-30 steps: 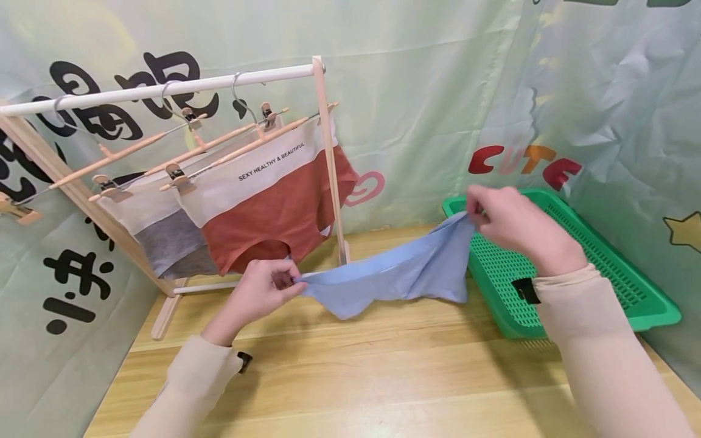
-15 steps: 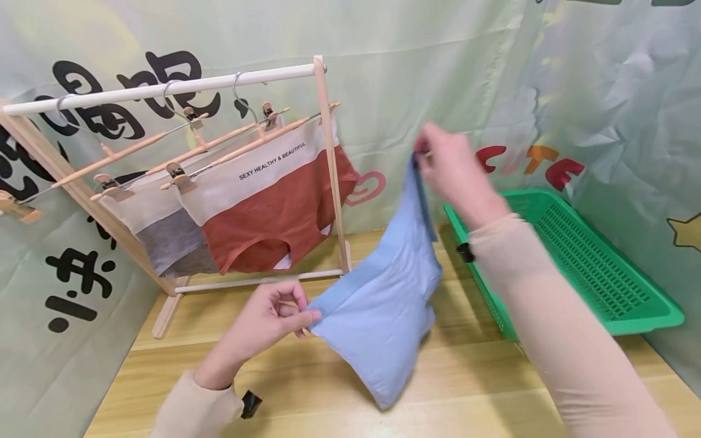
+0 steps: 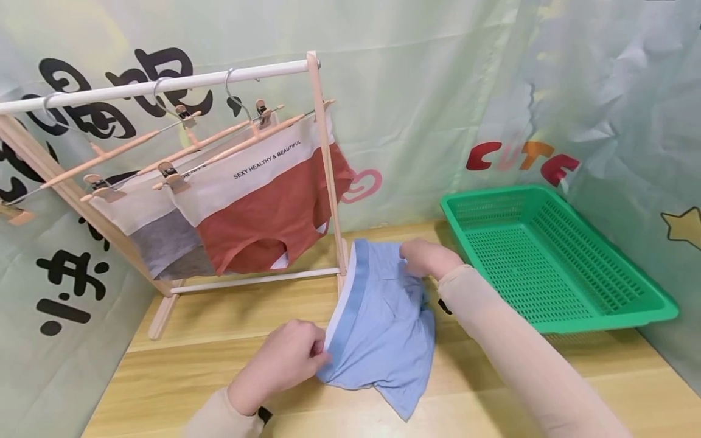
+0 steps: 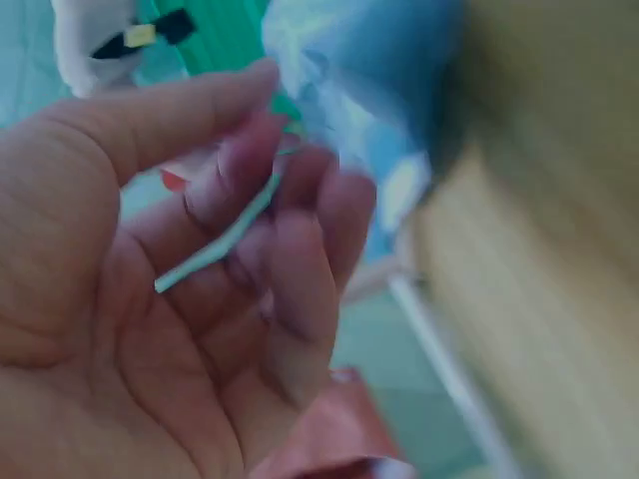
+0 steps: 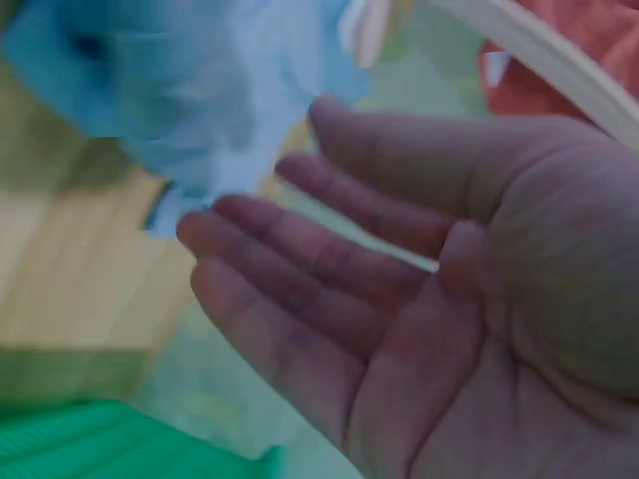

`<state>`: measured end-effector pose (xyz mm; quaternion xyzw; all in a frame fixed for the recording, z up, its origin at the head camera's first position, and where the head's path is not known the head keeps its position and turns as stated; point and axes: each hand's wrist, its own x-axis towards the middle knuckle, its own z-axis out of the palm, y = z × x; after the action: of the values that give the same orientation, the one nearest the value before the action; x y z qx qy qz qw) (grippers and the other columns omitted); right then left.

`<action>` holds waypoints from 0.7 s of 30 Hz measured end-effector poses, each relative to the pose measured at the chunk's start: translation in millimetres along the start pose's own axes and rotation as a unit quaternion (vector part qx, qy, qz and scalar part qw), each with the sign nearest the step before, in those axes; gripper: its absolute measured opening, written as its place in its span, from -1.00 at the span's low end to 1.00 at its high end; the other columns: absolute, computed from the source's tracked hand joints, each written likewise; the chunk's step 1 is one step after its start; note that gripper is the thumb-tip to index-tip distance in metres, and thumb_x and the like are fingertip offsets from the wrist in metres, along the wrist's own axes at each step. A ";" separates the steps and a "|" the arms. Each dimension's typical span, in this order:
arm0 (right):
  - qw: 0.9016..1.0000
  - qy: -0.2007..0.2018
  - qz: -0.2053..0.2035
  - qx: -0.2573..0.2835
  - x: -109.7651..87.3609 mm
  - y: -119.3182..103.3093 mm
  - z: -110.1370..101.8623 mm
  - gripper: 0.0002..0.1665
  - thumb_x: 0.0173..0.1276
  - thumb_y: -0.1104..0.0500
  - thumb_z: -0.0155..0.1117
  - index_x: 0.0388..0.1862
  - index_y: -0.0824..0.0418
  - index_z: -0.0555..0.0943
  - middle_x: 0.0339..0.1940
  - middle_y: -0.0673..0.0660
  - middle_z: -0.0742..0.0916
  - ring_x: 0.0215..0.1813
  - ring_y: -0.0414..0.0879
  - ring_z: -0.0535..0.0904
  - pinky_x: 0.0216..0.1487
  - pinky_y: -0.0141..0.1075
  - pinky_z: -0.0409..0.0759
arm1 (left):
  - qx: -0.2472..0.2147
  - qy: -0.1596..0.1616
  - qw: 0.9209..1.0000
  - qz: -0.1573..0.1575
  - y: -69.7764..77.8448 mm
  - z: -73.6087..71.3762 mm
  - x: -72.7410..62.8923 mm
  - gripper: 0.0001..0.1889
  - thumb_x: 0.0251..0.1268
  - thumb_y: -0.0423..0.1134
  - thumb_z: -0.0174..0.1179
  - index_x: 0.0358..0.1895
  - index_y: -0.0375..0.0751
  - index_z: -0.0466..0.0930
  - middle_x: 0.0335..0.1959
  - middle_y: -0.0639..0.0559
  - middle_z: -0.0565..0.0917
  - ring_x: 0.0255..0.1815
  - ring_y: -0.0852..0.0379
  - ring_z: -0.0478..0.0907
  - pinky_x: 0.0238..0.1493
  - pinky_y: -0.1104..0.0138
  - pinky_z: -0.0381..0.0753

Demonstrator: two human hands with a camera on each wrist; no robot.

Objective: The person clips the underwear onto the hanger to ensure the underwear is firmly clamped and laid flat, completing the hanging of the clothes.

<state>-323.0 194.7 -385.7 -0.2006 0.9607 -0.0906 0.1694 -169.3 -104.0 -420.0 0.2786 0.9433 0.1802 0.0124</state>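
A pair of light blue underpants (image 3: 383, 322) with a darker blue waistband lies spread on the wooden table in the head view, waistband to the left. My left hand (image 3: 290, 359) is at the near corner of the waistband, thumb and forefinger pinching the edge. At the far right side of the cloth, my right hand (image 3: 429, 258) reaches over the fabric. The right wrist view shows its fingers extended and apart, the blue underpants (image 5: 240, 80) blurred beyond the fingertips. In the left wrist view, the curled fingers meet near the thumb beside the cloth (image 4: 359, 50).
A wooden rack (image 3: 323, 152) stands at the left, carrying several clip hangers. Rust-red underpants (image 3: 268, 213) and grey ones (image 3: 172, 243) hang from it, each with a white band. The green perforated basket (image 3: 619, 319) sits at the right. A printed cloth backdrop (image 3: 405, 121) surrounds the table.
The underpants, earlier stretched and then lifted between both hands, now lie on the table. My right hand has come down and left from over the basket and let go; my left hand has moved nearer.
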 end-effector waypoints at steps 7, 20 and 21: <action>0.999 0.044 0.005 0.000 10.7 19.7 24.5 -0.75 0.59 0.40 0.01 -0.01 0.37 0.67 0.08 0.39 0.78 0.10 0.16 0.72 0.15 -0.02 0.68 | 0.134 -0.016 0.983 0.127 12.5 14.0 46.2 -0.78 0.15 -0.29 0.59 -0.22 -0.08 0.71 -0.26 0.12 0.61 -0.27 0.16 0.62 -0.25 0.32 0.68; 0.994 0.108 -0.024 0.026 36.2 36.6 33.0 -0.57 0.56 0.44 0.05 0.34 0.39 0.57 0.17 0.42 0.77 0.24 0.30 0.71 0.29 0.07 0.67 | 0.154 -0.175 0.971 0.040 1.4 30.7 123.7 0.06 -0.02 0.20 0.70 0.60 0.02 0.42 0.67 -0.23 0.34 0.62 -0.13 0.43 0.65 -0.01 0.38; 0.993 0.109 -0.026 0.028 38.9 37.6 35.0 -0.56 0.55 0.45 0.05 0.33 0.38 0.58 0.18 0.42 0.77 0.27 0.31 0.70 0.32 0.08 0.66 | 0.156 -0.184 0.970 0.032 3.5 33.4 123.4 0.06 -0.01 0.22 0.68 0.61 0.05 0.41 0.67 -0.22 0.34 0.63 -0.11 0.41 0.66 -0.02 0.36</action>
<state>-357.2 208.8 -438.5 -0.2095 0.9650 -0.1427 0.0672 -267.5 -24.7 -440.5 0.3357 0.9318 -0.0233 0.1364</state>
